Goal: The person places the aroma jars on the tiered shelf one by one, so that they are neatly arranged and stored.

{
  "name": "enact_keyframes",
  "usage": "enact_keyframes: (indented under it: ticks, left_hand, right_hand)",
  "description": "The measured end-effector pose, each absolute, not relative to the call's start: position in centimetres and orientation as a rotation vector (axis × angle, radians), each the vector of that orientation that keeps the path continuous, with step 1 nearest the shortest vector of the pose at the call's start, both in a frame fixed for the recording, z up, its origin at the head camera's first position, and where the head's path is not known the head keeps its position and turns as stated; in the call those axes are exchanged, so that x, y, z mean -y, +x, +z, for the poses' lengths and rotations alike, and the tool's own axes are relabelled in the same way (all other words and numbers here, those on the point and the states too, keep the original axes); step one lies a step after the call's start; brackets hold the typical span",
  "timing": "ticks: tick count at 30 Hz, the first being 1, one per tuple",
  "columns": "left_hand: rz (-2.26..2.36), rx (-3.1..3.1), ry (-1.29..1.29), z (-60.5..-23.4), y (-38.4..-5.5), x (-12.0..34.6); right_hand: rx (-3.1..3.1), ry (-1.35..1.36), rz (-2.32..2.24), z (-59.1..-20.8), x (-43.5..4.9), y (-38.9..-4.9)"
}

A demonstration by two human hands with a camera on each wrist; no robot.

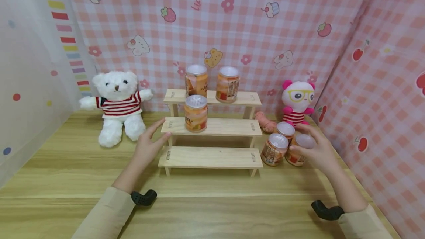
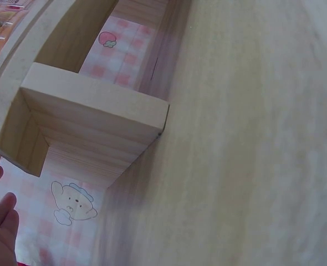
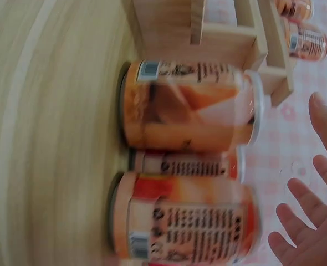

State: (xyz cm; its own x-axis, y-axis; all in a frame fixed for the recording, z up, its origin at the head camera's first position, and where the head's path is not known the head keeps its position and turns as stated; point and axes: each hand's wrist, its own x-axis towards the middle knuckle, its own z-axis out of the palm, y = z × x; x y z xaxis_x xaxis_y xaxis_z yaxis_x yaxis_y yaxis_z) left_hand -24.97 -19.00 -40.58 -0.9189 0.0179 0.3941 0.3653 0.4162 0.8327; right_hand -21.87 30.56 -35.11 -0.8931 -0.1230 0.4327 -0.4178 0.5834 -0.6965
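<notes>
Tiered wooden stand (image 1: pixel 229 127) with printed peach-orange cans, a person's two hands working beside it. Directions follow a clock face centred on the stand in the head view, twelve lying toward the pink gingham backdrop (image 1: pixel 249 41).

The top tier (image 1: pixel 249 99) bears two upright cans: the rear left can (image 1: pixel 196 79) just before twelve o'clock, its base partly hidden, and the rear right can (image 1: pixel 227 85) between twelve and one. The middle tier (image 1: pixel 220 126) bears one upright can (image 1: pixel 196 115), at about half past ten. On the wood-grain table (image 1: pixel 206 217), between three and four o'clock, three more cans stand upright in a close cluster. Within the cluster, the far can (image 1: pixel 286 131) lies at twelve, the near can (image 1: pixel 274 150) at about eight and the outer can (image 1: pixel 297 156) at about four.

The right hand (image 1: pixel 319 151) is spread wide at the outer can; the right wrist view shows a gap between its fingers and the lids. The left hand (image 1: pixel 150 146), between eight and nine o'clock, has thumb and fingers wide apart at the end of the middle tier; whether the fingertips touch the wood cannot be told.

A white teddy bear (image 1: pixel 117 109) in a striped jersey sits at about half past nine. A pink panda toy (image 1: pixel 296 100) with yellow glasses sits between two and three, and a pink, yarn-like bundle (image 1: pixel 265 123) lies just before three. A black attachment (image 1: pixel 144 197) shows at the left wrist, a matching black fitting (image 1: pixel 327 211) at the right.
</notes>
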Motion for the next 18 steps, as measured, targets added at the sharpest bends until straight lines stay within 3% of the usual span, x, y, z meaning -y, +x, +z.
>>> enact_keyframes:
  ticks: [18]
  left_hand:
    - [-1.52, 2.344, -0.33, -40.5, -24.8, 18.9]
  right_hand:
    - [2.561, 0.368, 1.229, -38.1, -33.9, -23.0]
